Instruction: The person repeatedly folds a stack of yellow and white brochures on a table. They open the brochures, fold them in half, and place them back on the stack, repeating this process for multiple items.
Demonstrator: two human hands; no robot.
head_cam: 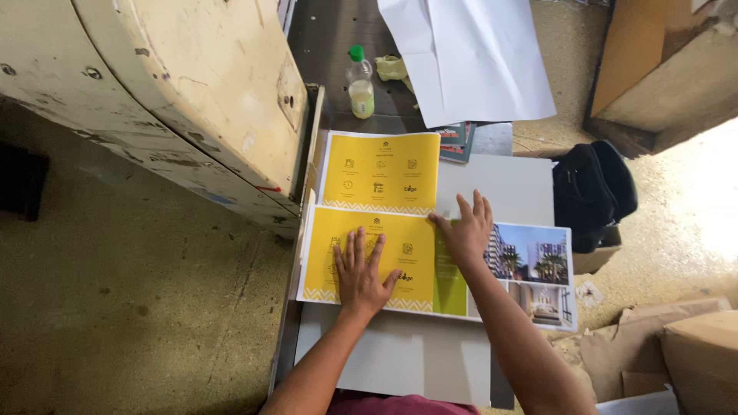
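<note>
A wide printed sheet (530, 269) lies on a grey work surface (500, 184), with a yellow panel at the left, a green strip in the middle and building photos at the right. My left hand (361, 273) rests flat, fingers spread, on the yellow panel. My right hand (465, 230) lies flat on the green strip and the sheet's top edge. Just behind it sits a stack of folded yellow sheets (380, 170).
A worn cream machine housing (200, 84) rises at the left. A plastic bottle with a green cap (360, 81) and a large white paper (469, 54) lie farther back. A black bag (588, 192) and cardboard boxes (684, 353) stand to the right.
</note>
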